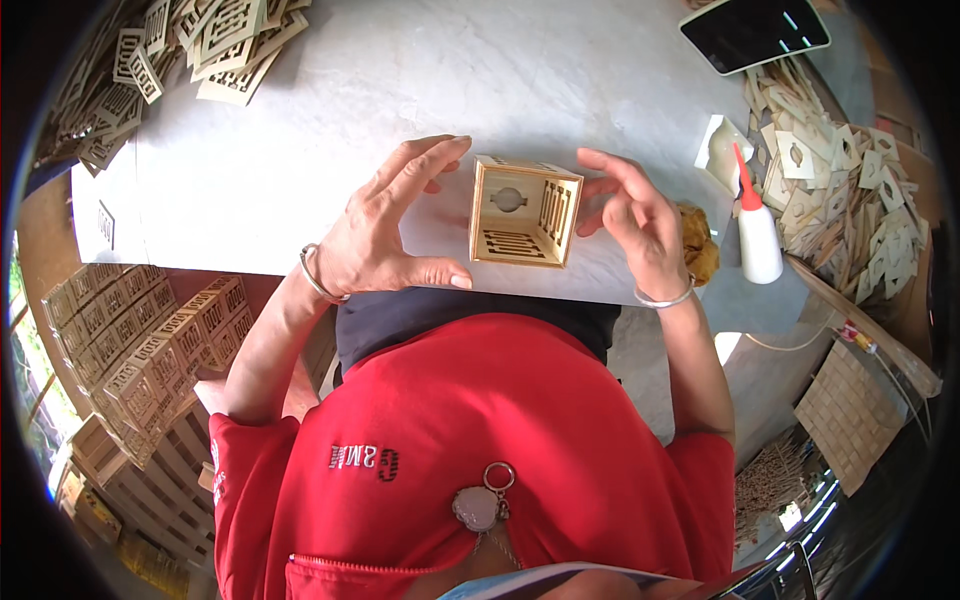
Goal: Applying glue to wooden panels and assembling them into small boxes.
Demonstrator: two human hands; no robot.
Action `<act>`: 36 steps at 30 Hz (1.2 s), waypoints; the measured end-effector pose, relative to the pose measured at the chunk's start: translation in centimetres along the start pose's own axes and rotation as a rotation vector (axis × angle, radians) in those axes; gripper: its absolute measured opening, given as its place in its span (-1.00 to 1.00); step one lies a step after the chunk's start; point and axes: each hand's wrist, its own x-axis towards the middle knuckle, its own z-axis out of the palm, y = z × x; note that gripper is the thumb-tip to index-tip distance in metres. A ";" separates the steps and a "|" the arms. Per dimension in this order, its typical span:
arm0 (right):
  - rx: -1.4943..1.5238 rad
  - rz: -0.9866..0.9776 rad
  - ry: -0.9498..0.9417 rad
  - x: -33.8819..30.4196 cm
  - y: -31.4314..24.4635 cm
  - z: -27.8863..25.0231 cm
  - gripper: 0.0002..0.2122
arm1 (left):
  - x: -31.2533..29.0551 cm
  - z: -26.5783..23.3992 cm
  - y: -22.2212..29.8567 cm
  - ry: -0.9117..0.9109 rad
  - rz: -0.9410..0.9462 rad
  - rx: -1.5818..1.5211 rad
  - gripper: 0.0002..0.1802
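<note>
A small wooden box (480, 215) with cut-out slotted walls stands near the front edge of the pale table. Its open side faces up toward me, showing a round cut-out with side notches in the panel inside. To its left is my left hand (390, 215), fingers and thumb spread apart, with a gap between it and the box. On the other side, my right hand (640, 215) has its fingers parted and slightly bent, the fingertips close beside the box's right wall. Whether those fingertips touch the wall I cannot tell.
At the right stand a white glue bottle (760, 240) with a red nozzle, a yellow-brown cloth (698, 245) and a heap of thin wooden pieces (850, 190). A dark-screened tablet (755, 35) lies beyond. Slotted panels (225, 40) pile up far left; finished-looking boxes (150, 340) are stacked lower left.
</note>
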 end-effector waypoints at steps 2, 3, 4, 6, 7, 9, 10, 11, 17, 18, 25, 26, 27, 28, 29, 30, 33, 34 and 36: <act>-0.247 -0.205 -0.100 -0.6 0.7 -0.9 -0.26 | -0.2 0.2 -0.1 -0.028 -0.022 0.077 0.05; -0.307 -0.199 -0.169 -0.8 1.0 -1.5 -0.13 | -0.3 0.5 -0.4 -0.031 -0.006 0.126 0.05; -0.303 -0.197 -0.167 -0.9 1.1 -1.4 -0.13 | -0.2 0.8 -0.5 -0.036 0.013 0.174 0.06; -0.549 -0.304 -0.163 -1.0 1.4 -0.9 -0.11 | 0.4 1.2 -0.5 -0.040 0.011 0.171 0.05; -0.545 -0.383 -0.163 -0.8 1.8 -0.4 -0.18 | 0.3 1.1 -0.6 -0.021 0.023 0.165 0.04; -0.563 -0.395 -0.158 -0.5 1.9 0.5 -0.24 | -0.2 1.3 -1.2 0.009 0.040 0.187 0.01; -0.558 -0.402 -0.149 -0.2 2.0 0.6 -0.30 | -0.1 1.4 -1.4 0.020 0.043 0.217 -0.01; -0.552 -0.401 -0.147 -0.1 2.0 0.9 -0.30 | 0.1 1.4 -1.4 0.015 0.041 0.219 -0.01; -0.726 -0.506 -0.129 0.3 1.9 1.0 -0.25 | 0.5 1.6 -1.4 0.028 0.099 0.272 -0.11; -0.783 -0.536 -0.102 0.1 1.7 1.3 -0.26 | 0.6 1.5 -1.2 0.035 0.065 0.218 -0.12; -0.686 -0.526 -0.105 0.4 1.8 1.1 -0.20 | 0.6 1.6 -1.4 0.043 0.139 0.232 -0.16; -0.684 -0.527 -0.104 0.4 1.8 1.1 -0.20 | 0.6 1.5 -1.4 0.042 0.139 0.234 -0.16; -0.708 -0.544 -0.099 0.4 1.6 1.1 -0.20 | 0.6 1.5 -1.4 0.044 0.135 0.205 -0.15; -0.730 -0.557 -0.094 0.3 1.6 1.1 -0.20 | 0.7 1.5 -1.4 0.046 0.129 0.173 -0.14; -0.728 -0.554 -0.094 0.4 1.2 1.2 -0.20 | 0.9 1.2 -1.3 0.044 0.126 0.172 -0.14; -0.752 -0.576 -0.082 0.6 0.7 1.3 -0.21 | 1.3 0.7 -1.1 0.042 0.143 0.203 -0.14; -0.750 -0.546 -0.083 0.4 1.2 1.2 -0.24 | 1.4 0.8 -1.6 0.029 0.164 0.257 -0.13; -0.722 -0.492 -0.090 0.4 1.7 1.2 -0.26 | 1.4 0.9 -1.9 0.011 0.170 0.278 -0.13; -0.732 -0.510 -0.095 0.5 1.6 1.3 -0.27 | 1.4 1.0 -1.8 0.012 0.163 0.273 -0.13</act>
